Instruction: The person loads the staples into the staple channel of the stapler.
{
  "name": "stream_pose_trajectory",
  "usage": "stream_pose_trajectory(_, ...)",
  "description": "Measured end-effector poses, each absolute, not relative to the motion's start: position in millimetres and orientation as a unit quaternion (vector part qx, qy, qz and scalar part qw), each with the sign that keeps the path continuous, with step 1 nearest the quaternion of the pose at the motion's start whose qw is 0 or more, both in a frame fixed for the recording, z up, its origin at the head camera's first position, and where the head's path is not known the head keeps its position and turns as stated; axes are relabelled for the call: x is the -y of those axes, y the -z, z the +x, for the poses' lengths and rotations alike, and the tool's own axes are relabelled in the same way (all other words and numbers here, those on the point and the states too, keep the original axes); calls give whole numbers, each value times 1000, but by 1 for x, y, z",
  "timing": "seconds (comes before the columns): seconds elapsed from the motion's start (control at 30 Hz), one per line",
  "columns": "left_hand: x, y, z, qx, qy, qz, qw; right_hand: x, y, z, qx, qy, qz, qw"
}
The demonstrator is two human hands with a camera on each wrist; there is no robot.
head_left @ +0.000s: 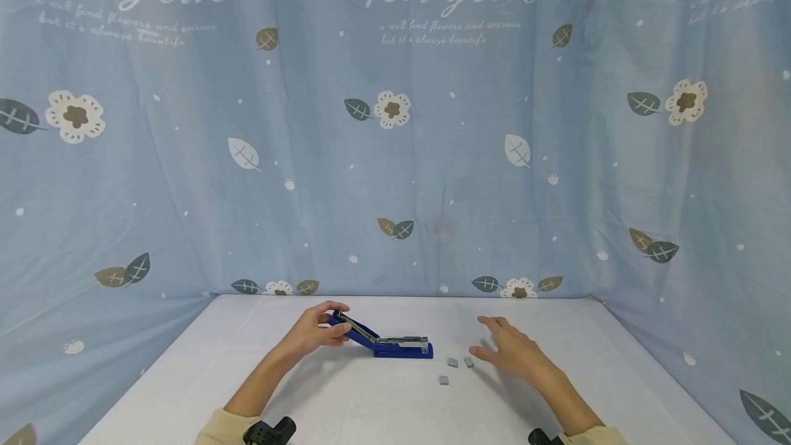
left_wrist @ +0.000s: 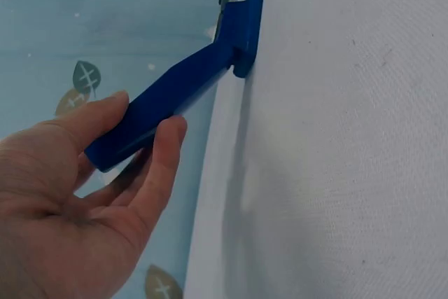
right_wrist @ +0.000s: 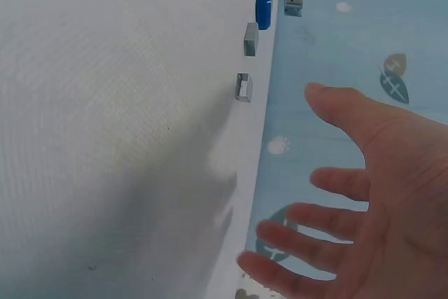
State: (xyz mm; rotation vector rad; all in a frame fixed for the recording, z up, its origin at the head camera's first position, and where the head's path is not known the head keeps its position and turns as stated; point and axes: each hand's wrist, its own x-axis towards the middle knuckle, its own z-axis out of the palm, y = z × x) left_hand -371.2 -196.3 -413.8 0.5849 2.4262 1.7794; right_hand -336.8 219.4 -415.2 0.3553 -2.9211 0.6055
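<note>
A blue stapler (head_left: 403,354) lies on the white table with its top cover swung far back to the left, so its metal magazine shows. My left hand (head_left: 316,329) pinches the end of that raised cover between thumb and fingers; the left wrist view shows the grip on the blue cover (left_wrist: 164,106) closely. To the right, my right hand (head_left: 511,349) hovers above the table with fingers spread, holding nothing. Three small grey staple strips, one (head_left: 453,362) near the stapler, another (head_left: 469,362) close to my right hand and a third (head_left: 443,380) nearer me, lie apart.
The white table (head_left: 371,411) reaches back to a pale blue printed curtain (head_left: 395,177), which hangs along the back and both sides. Dark wrist devices, one of them a black camera (head_left: 270,431) on the left, sit at the sleeves.
</note>
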Motion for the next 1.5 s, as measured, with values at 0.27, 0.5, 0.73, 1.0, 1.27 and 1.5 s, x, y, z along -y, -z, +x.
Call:
stream_pose_trajectory(0.27, 202, 417, -372, -770, -601, 207, 63, -216, 417, -340, 972, -208, 94, 62)
stream_pose_trajectory(0.5, 207, 422, -377, -771, -596, 208, 85, -210, 417, -340, 969, -225, 94, 39)
stream_pose_trajectory(0.73, 208, 421, -376, -763, -603, 202, 116, -205, 418, -337, 967, -235, 92, 32)
stream_pose_trajectory(1.0, 207, 424, -376, -748, -613, 216, 135, -202, 426, -336, 964, -244, 91, 46)
stream_pose_trajectory(1.27, 210, 427, -378, -750, -608, 217, 144, -200, 427, -338, 964, -250, 86, 36)
stream_pose_trajectory(1.5, 208, 422, -376, -765, -589, 217, 145, -201, 421, -338, 963, -256, 87, 9)
